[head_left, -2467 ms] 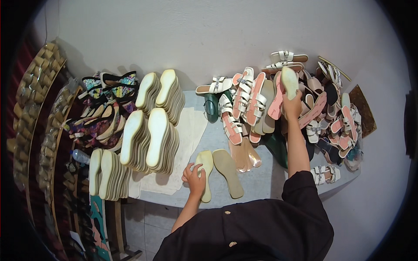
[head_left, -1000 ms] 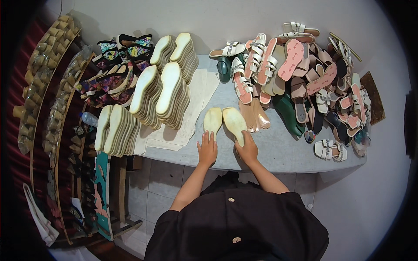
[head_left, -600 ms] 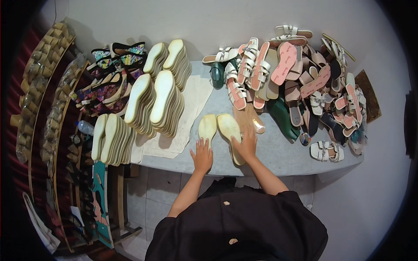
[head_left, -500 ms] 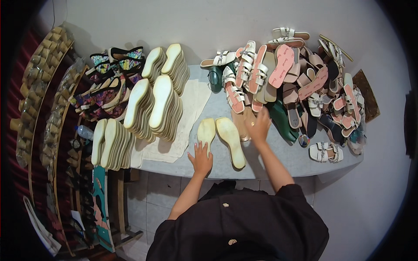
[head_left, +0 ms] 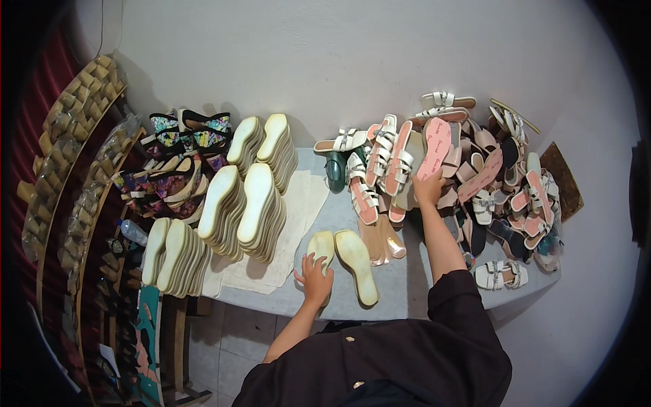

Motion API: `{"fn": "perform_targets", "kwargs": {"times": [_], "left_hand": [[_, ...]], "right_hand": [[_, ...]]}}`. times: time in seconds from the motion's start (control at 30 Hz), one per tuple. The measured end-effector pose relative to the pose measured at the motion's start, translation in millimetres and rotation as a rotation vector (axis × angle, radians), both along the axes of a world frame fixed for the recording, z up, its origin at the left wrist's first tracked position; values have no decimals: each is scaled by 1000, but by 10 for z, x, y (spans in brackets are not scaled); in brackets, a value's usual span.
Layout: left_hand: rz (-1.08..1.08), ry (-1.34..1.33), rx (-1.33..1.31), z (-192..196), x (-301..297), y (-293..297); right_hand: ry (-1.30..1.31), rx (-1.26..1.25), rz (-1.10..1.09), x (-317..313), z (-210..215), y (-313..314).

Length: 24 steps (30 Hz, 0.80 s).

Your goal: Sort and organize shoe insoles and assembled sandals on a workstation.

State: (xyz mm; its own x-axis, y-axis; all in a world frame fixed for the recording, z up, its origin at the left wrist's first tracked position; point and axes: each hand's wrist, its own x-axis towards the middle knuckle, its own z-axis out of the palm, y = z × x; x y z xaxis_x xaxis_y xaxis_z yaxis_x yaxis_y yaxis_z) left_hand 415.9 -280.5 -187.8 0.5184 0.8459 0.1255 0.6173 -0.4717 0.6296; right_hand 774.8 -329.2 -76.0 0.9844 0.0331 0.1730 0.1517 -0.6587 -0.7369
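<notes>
1. Grey-topped table (head_left: 397, 290) up against a plain pale wall (head_left: 305, 61).
2. Left hand (head_left: 314, 279): fingers spread, slightly curled over a flat cream foot-shaped sole (head_left: 322, 243), which pokes out past the fingertips.
3. Second cream sole (head_left: 357, 268) lies flat just right of that hand.
4. Right hand (head_left: 428, 188): at the near end of a pink foot-shaped insole (head_left: 437, 144) beside white strappy sandals (head_left: 399, 169); can't tell if it's gripping.

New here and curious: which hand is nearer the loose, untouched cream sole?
Left. The left hand is left of the untouched sole, over another sole; the right hand is farther, up and right, at a pink sole.
</notes>
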Motion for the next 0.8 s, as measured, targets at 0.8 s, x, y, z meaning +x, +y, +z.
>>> {"fn": "perform_targets", "kwargs": {"times": [0.8], "left_hand": [[-199, -995, -1184, 891, 183, -104]], "right_hand": [[537, 735, 855, -2086, -602, -923]]}}
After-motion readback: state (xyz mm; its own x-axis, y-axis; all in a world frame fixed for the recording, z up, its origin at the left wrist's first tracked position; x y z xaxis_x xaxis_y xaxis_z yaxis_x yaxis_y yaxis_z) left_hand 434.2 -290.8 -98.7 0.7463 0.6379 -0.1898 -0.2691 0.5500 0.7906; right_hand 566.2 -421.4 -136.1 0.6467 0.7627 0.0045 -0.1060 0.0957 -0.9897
